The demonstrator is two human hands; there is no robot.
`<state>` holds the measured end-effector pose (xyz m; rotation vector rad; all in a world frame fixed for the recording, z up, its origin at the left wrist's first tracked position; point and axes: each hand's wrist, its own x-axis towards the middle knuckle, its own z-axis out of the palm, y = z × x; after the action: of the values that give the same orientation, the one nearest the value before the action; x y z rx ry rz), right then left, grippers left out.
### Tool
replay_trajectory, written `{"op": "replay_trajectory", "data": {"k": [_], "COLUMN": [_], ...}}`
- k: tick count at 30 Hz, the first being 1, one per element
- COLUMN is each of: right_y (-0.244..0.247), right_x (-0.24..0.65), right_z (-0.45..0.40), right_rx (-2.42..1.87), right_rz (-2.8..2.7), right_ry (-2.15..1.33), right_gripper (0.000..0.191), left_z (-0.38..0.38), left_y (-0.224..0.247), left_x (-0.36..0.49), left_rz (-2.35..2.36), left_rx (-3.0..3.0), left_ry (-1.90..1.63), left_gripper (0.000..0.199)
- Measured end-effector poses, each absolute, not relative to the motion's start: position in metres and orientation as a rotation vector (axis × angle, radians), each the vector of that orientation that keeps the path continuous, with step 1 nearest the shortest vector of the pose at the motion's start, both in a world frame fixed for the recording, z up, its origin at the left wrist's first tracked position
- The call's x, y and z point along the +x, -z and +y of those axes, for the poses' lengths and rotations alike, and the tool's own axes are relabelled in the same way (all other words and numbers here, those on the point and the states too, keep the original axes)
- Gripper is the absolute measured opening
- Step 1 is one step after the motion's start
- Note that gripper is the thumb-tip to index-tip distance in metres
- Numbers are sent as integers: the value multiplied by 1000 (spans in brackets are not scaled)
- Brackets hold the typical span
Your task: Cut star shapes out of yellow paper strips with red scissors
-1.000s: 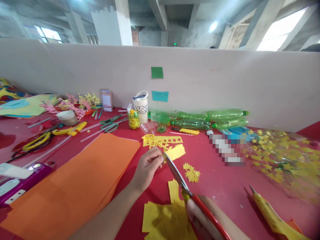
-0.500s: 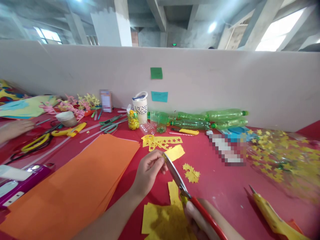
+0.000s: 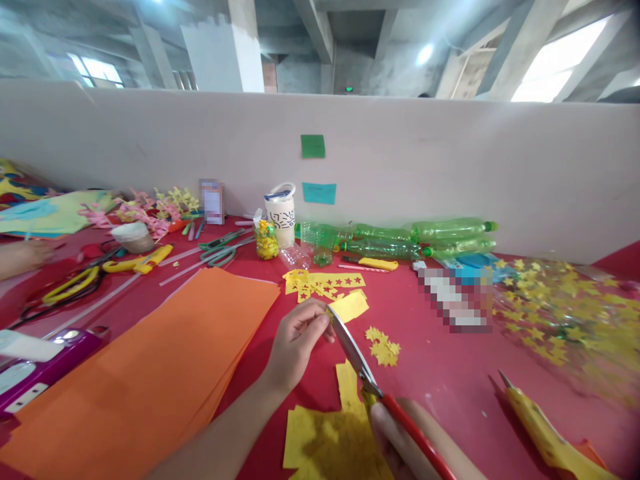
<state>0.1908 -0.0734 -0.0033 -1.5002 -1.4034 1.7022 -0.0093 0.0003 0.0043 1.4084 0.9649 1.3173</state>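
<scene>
Red-handled scissors [image 3: 357, 357] are gripped by my right hand [image 3: 400, 433], their blades reaching up and left. The blade tips meet the fingertips of my left hand [image 3: 300, 337], which pinches a tiny yellow piece, mostly hidden. Beyond the fingers lies a yellow paper strip [image 3: 350, 306], and behind it yellow sheets with star-shaped holes [image 3: 345, 281]. A small pile of cut yellow stars [image 3: 383, 347] rests right of the blades. Larger yellow paper [image 3: 320, 440] is below my hands, partly in shadow.
Orange sheets [image 3: 150, 360] cover the left, beside a purple power strip [image 3: 50, 367]. Yellow glue gun [image 3: 545, 427] at right. Green bottles [image 3: 450, 230], a white cup [image 3: 281, 217] and a jar of yellow pieces [image 3: 267, 240] stand or lie behind. Another person's hand [image 3: 25, 257] is far left.
The other person's hand at the far left has shifted slightly left. My hands and the scissors have barely moved.
</scene>
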Motion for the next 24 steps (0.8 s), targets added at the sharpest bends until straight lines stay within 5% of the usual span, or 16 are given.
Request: {"op": "replay_trajectory", "data": {"k": [16, 24], "right_y": [-8, -3], "right_x": [198, 198], "right_z": [-56, -44], "right_rx": [-1478, -1406], "right_rz": [-1349, -1405], "right_ry": [-1263, -1567], "right_gripper": [42, 36], "left_z": [10, -1], "left_y": [-3, 8], "left_x": [-20, 5], "left_rz": [631, 552], "left_rx": [696, 777], "left_ry": [-1134, -812], "left_gripper": [24, 22]}}
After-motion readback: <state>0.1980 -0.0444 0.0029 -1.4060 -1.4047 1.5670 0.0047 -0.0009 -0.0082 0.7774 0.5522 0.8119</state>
